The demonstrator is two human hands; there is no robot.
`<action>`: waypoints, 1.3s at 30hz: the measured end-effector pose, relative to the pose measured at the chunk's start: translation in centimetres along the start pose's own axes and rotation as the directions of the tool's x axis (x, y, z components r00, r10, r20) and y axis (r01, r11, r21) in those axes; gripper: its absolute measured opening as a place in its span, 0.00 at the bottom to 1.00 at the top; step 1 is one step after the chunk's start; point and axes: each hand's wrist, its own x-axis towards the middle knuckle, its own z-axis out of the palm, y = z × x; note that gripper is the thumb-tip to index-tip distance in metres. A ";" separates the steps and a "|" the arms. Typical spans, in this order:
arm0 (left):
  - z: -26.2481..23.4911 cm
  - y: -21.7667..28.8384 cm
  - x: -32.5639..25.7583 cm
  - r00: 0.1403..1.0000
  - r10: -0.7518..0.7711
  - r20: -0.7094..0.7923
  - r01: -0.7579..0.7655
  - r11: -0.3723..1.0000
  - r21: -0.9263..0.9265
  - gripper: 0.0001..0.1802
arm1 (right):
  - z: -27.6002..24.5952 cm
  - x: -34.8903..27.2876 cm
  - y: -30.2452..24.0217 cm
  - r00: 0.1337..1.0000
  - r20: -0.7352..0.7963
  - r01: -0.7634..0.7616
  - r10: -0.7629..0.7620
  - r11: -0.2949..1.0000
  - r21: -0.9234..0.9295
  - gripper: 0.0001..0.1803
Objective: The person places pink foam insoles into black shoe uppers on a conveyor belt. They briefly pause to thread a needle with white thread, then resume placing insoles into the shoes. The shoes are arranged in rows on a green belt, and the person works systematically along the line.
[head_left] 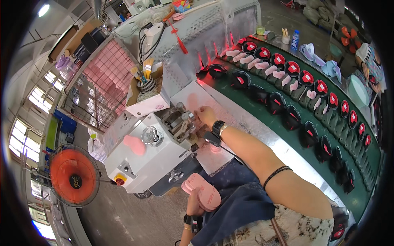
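In my left hand (195, 203), low in the middle, is a stack of pink insoles (209, 197), the fingers wrapped round its edge. My right hand (206, 116) reaches to the working head (180, 119) of a white bench machine (152, 153). Its fingers are curled beside the metal parts, and what they pinch, if anything, is hidden. A pale pink insole shape (192, 101) lies on the metal plate (211, 164) just beyond this hand. Another pink insole (134, 145) rests on top of the machine, near its round dial (151, 134).
To the right runs a green conveyor (262, 119) with rows of black shoes (292, 117) and pink insoles (270, 70). A cardboard box (150, 102) with brushes stands behind the machine. At left are an orange fan (74, 175) and a wire cage (100, 82). Another person (369, 61) is at far right.
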 end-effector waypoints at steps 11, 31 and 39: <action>-2.1 -2.4 2.5 0.984 0.166 0.057 -0.173 0.868 0.465 0.19 | -29.8 -9.3 10.3 0.787 -0.600 0.048 0.140 0.957 0.287 0.12; 4.2 -4.0 4.9 0.887 -0.355 0.294 0.305 0.931 0.203 0.19 | -26.9 -18.9 10.4 0.980 -0.135 0.170 -0.145 0.965 0.199 0.13; -0.1 -3.4 4.5 1.000 0.022 0.004 -0.023 0.967 0.254 0.19 | -10.4 -25.8 0.8 0.952 0.303 0.043 -0.037 0.999 -0.012 0.21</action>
